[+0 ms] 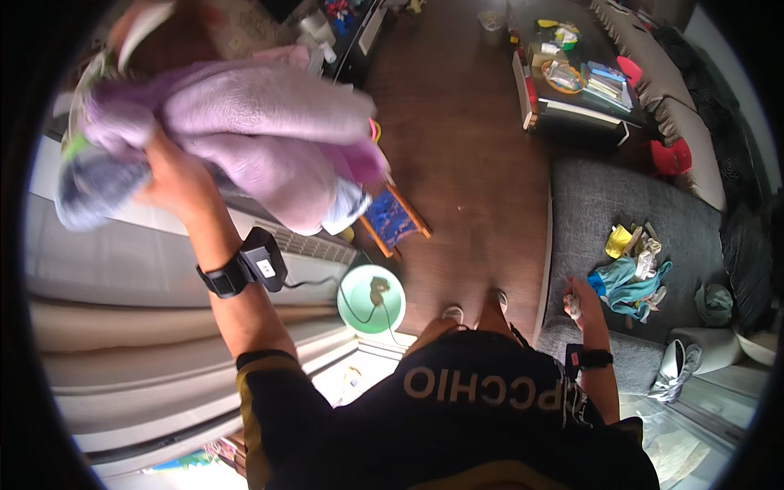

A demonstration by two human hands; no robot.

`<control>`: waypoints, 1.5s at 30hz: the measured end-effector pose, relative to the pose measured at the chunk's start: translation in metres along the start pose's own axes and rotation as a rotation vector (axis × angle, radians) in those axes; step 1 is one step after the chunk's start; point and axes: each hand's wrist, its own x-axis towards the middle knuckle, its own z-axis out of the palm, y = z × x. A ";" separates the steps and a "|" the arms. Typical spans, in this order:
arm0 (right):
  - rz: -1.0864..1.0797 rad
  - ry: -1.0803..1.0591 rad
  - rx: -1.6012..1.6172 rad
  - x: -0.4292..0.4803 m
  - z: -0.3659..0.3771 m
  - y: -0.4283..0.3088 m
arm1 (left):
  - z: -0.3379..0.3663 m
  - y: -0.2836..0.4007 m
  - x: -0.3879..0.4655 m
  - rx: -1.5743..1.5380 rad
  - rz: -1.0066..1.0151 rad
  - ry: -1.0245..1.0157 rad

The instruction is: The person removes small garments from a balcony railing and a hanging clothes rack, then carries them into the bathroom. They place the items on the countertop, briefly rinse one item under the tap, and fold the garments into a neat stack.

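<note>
My left hand (168, 177) is raised at the upper left, against a bulky bundle of lilac and pink cloth (245, 110). A blurred grey-blue cloth (101, 184) hangs beside its wrist side; the fingers are largely hidden by the fabric. Low at the right, my right hand (579, 306) has its fingers curled around a small whitish item, too small to name. Close by it, a heap of clothes with a teal garment (631, 285) and a yellow piece (618, 241) lies on the grey sofa seat (588, 202).
A mint-green basin (355, 312) stands on the wooden floor near my feet, beside a small folding stool (392, 220) with a blue fabric seat. A dark coffee table (576, 110) carries a basket and books. White cabinetry (122, 233) runs along the left.
</note>
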 end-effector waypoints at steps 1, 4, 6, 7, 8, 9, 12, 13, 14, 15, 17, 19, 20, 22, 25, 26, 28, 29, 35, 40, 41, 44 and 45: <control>0.007 -0.006 -0.015 0.001 -0.003 -0.003 | -0.001 -0.014 -0.031 0.582 0.118 -0.152; 0.018 -0.071 -0.068 0.018 -0.011 -0.026 | 0.013 -0.076 -0.159 0.214 -0.219 -0.442; 0.020 -0.037 -0.118 0.031 -0.021 -0.044 | 0.007 -0.128 -0.201 0.356 -0.128 -0.227; 0.057 0.015 -0.180 0.024 -0.034 -0.048 | -0.005 -0.144 -0.221 0.078 -0.418 -0.081; 0.110 0.077 -0.173 0.033 -0.042 -0.056 | -0.027 -0.160 -0.215 -0.005 -0.701 -0.089; 0.090 0.078 -0.143 0.037 -0.048 -0.063 | -0.044 -0.166 -0.205 0.051 -0.546 -0.084; 0.185 0.133 -0.129 0.067 -0.055 -0.078 | -0.083 -0.156 -0.156 0.275 -0.196 0.038; 0.183 0.088 -0.109 0.074 -0.055 -0.081 | -0.096 -0.144 -0.140 0.268 -0.216 0.076; 0.183 0.061 -0.103 0.082 -0.053 -0.083 | -0.104 -0.130 -0.126 0.270 -0.151 0.131; 0.177 0.043 -0.105 0.089 -0.051 -0.083 | -0.111 -0.116 -0.113 0.348 -0.157 0.149; 0.191 -0.001 -0.152 0.104 -0.045 -0.085 | -0.117 -0.091 -0.091 0.296 -0.218 0.141; 0.209 -0.035 -0.186 0.115 -0.040 -0.085 | -0.121 -0.072 -0.079 0.345 -0.219 0.124; 0.218 -0.043 -0.197 0.120 -0.038 -0.085 | -0.122 -0.067 -0.075 0.320 -0.206 0.125; 0.234 -0.069 -0.207 0.128 -0.035 -0.087 | -0.122 -0.062 -0.069 0.388 -0.252 0.163; 0.246 -0.111 -0.211 0.135 -0.031 -0.091 | -0.120 -0.062 -0.062 0.424 -0.228 0.154; 0.239 -0.117 -0.216 0.136 -0.031 -0.094 | -0.119 -0.062 -0.061 0.401 -0.207 0.142; 0.234 -0.113 -0.218 0.137 -0.031 -0.099 | -0.114 -0.061 -0.059 0.426 -0.212 0.139; 0.238 -0.104 -0.215 0.137 -0.032 -0.102 | -0.110 -0.060 -0.060 0.400 -0.226 0.155; 0.262 -0.069 -0.221 0.139 -0.050 -0.105 | -0.074 -0.046 -0.057 0.297 -0.235 0.209; 0.274 0.000 -0.194 0.142 -0.061 -0.096 | -0.065 -0.025 -0.047 0.225 -0.167 0.402; 0.261 -0.051 -0.153 0.141 -0.063 -0.095 | -0.066 -0.022 -0.051 0.075 -0.126 0.425; 0.256 -0.039 -0.120 0.139 -0.064 -0.093 | -0.052 -0.034 -0.104 0.821 -0.188 -0.209; 0.269 -0.044 -0.174 0.138 -0.066 -0.093 | -0.037 -0.046 -0.127 0.540 -0.489 -0.186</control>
